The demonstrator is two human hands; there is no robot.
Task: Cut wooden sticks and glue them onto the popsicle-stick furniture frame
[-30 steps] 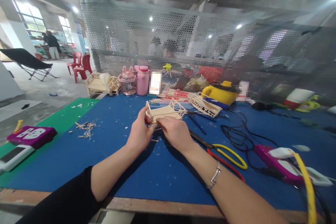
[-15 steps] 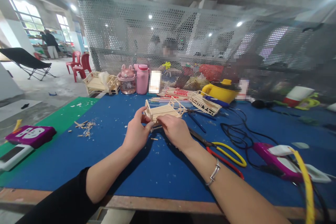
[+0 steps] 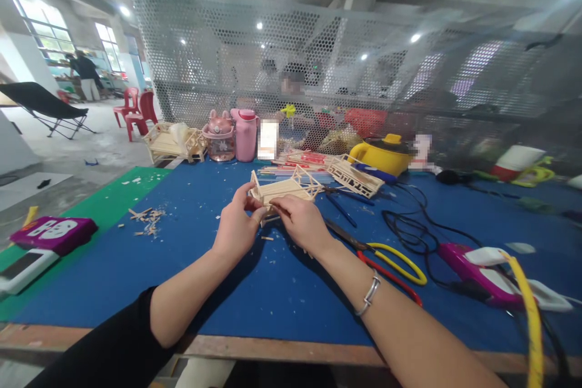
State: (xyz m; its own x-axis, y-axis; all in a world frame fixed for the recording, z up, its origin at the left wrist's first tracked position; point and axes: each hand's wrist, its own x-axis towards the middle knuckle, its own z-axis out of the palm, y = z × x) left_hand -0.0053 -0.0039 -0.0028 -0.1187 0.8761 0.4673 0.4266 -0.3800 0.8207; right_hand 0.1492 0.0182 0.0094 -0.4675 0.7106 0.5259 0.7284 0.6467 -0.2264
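A small wooden-stick model (image 3: 291,188), with a slatted flat surface and framed ends, is between my hands above the blue mat. My left hand (image 3: 239,218) grips its near left corner, thumb and fingers pinched around the sticks. My right hand (image 3: 300,221) is closed at the model's near edge, fingertips close to the left thumb; whether it pinches a separate small stick there is hidden. A short stick piece (image 3: 267,238) lies on the mat just below the model.
Scissors (image 3: 386,260) with red and yellow handles and pliers (image 3: 341,206) lie right of my hands. Stick scraps (image 3: 148,221) are at left. Behind stand another stick model (image 3: 354,176), a pink flask (image 3: 245,136) and a yellow pot (image 3: 386,157). Cables and a purple power strip (image 3: 477,276) occupy the right.
Almost nothing differs. Both hands keep their place at the model's near edge, with only a slight shift of the right fingers; the whole view has moved a little.
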